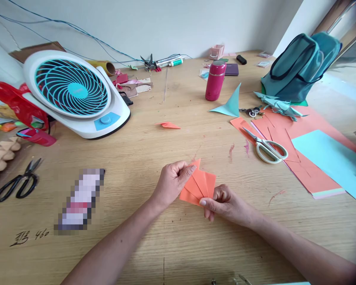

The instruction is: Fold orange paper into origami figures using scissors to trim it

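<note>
A small sheet of orange origami paper, partly folded and creased, is held up between my two hands above the wooden table. My left hand pinches its upper left side, thumb on top. At the lower right edge, my right hand grips the paper between thumb and fingers, some fingers tucked beneath. Farther off lies a small folded orange paper piece. To the right, white-handled scissors rest on orange paper sheets.
A white fan stands at the left, black-handled scissors and a pixelated object nearer. Beyond my hands are a pink flask, a folded teal paper, keys, folded paper cranes and a teal bag.
</note>
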A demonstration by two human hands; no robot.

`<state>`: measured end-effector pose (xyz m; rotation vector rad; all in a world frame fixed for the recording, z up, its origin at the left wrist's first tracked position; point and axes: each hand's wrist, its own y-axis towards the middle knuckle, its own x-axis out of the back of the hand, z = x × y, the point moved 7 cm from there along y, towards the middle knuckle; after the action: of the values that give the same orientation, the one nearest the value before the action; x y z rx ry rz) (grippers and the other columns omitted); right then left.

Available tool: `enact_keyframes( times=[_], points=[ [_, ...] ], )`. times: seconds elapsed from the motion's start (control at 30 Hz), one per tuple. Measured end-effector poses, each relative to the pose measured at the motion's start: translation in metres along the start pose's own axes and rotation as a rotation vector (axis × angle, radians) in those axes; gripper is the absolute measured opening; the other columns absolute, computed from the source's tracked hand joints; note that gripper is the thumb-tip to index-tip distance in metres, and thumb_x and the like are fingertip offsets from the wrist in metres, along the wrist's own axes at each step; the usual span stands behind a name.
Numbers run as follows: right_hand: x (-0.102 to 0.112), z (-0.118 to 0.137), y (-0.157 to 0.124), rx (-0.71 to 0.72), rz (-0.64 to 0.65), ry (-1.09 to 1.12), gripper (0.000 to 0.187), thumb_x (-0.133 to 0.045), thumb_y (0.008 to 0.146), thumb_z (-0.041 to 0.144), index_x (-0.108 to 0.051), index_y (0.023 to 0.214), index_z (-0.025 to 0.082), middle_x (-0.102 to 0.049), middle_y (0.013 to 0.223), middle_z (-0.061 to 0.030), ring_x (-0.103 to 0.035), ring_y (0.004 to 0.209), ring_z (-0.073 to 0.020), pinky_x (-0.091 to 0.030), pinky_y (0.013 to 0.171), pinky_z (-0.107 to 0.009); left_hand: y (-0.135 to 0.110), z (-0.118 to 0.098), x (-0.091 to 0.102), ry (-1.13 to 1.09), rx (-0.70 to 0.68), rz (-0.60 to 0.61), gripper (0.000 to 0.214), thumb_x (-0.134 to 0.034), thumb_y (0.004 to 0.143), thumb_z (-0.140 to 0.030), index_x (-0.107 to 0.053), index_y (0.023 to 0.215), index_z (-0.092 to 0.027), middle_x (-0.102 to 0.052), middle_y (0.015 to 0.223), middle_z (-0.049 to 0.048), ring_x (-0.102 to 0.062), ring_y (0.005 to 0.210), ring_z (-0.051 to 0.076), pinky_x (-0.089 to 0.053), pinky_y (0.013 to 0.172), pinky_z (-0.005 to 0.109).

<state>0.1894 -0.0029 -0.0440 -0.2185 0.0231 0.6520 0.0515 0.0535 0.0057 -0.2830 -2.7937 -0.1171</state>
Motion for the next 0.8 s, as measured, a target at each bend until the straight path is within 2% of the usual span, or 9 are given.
enact_keyframes(
  times=[0.13, 0.23, 0.4, 0.53, 0.8],
  points=[
    [0.000, -0.001, -0.001, 0.005, -0.010, -0.002, 0.052, -0.072, 0.085, 0.056, -0.071, 0.057, 0.013, -0.066, 0.048, -0.0043, -0.055, 0.042, -0.0084, -0.039, 0.046, -0.018, 0.000, -0.002, -0.001, -0.051, 0.022, 0.016, 0.047, -0.056, 0.092, -0.042, -0.031, 0.059, -0.021, -0.027, 0.058, -0.0063, -0.025, 0.056, 0.009, -0.023, 0.052, 0.025],
    [0.001, 0.000, -0.001, 0.029, -0.041, -0.016, 0.052, -0.073, 0.085, 0.056, -0.071, 0.056, 0.013, -0.065, 0.047, -0.0041, -0.054, 0.042, -0.0080, -0.039, 0.045, -0.018, -0.002, 0.001, -0.008, -0.123, 0.083, 0.094, 0.047, -0.055, 0.093, -0.047, -0.034, 0.061, -0.020, -0.028, 0.061, -0.0058, -0.027, 0.057, 0.009, -0.024, 0.053, 0.024],
    [0.003, 0.000, 0.000, 0.031, -0.091, -0.010, 0.052, -0.072, 0.084, 0.058, -0.071, 0.056, 0.014, -0.065, 0.048, -0.0038, -0.054, 0.041, -0.0086, -0.041, 0.046, -0.019, -0.005, 0.010, -0.016, -0.222, 0.184, 0.189, 0.048, -0.063, 0.087, -0.054, -0.042, 0.064, -0.018, -0.036, 0.064, -0.0046, -0.035, 0.059, 0.009, -0.028, 0.056, 0.024],
    [0.003, 0.002, 0.000, 0.036, -0.061, -0.013, 0.052, -0.072, 0.084, 0.058, -0.071, 0.057, 0.013, -0.065, 0.048, -0.0039, -0.055, 0.042, -0.0091, -0.042, 0.046, -0.019, -0.005, 0.009, -0.016, -0.265, 0.169, 0.223, 0.048, -0.067, 0.085, -0.056, -0.046, 0.066, -0.017, -0.039, 0.065, -0.0039, -0.038, 0.061, 0.009, -0.030, 0.058, 0.024],
    [0.001, 0.004, -0.003, 0.060, -0.003, -0.013, 0.045, -0.073, 0.087, 0.051, -0.070, 0.062, 0.014, -0.067, 0.053, -0.0034, -0.058, 0.046, -0.0094, -0.042, 0.048, -0.019, -0.002, 0.012, -0.012, -0.248, 0.127, 0.213, 0.050, -0.069, 0.084, -0.055, -0.046, 0.063, -0.017, -0.036, 0.063, -0.0049, -0.033, 0.059, 0.008, -0.026, 0.056, 0.023]
  ],
)
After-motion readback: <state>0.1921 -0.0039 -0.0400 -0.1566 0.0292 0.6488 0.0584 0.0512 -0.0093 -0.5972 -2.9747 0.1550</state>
